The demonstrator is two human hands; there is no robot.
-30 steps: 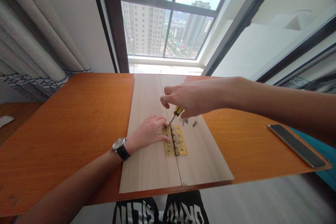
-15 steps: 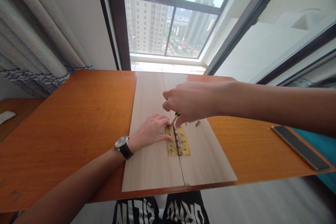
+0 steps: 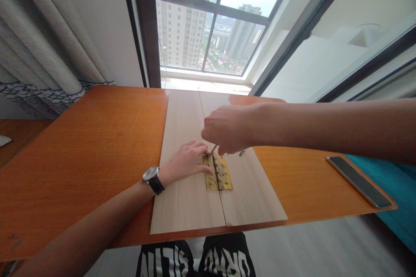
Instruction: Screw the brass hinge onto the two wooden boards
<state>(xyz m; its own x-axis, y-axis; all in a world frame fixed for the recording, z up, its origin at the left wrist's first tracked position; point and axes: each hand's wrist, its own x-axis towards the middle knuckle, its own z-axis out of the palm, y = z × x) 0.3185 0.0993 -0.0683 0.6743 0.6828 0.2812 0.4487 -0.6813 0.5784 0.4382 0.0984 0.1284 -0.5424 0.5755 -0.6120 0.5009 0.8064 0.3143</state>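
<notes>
On the table (image 3: 107, 138), two pale boards (image 3: 250, 194) are laid side by side, and a brass-coloured hinge (image 3: 224, 177) is set flat across their seam, its long axis and knuckles running near to far with one leaf on either side. The hinge's left leaf is touched by the left hand (image 3: 184, 163), its fingers spread and unclenched, while at that leaf's far end the tip of a slanting screwdriver (image 3: 213, 150) is pointed down and leftward, its shaft rising rightward into the clenched fingers of the right hand (image 3: 230, 127), by which its handle is hidden. Small screws (image 3: 242, 153) are seen just beside that hand on the right board, and beyond the table a window (image 3: 212, 30) is seen.
</notes>
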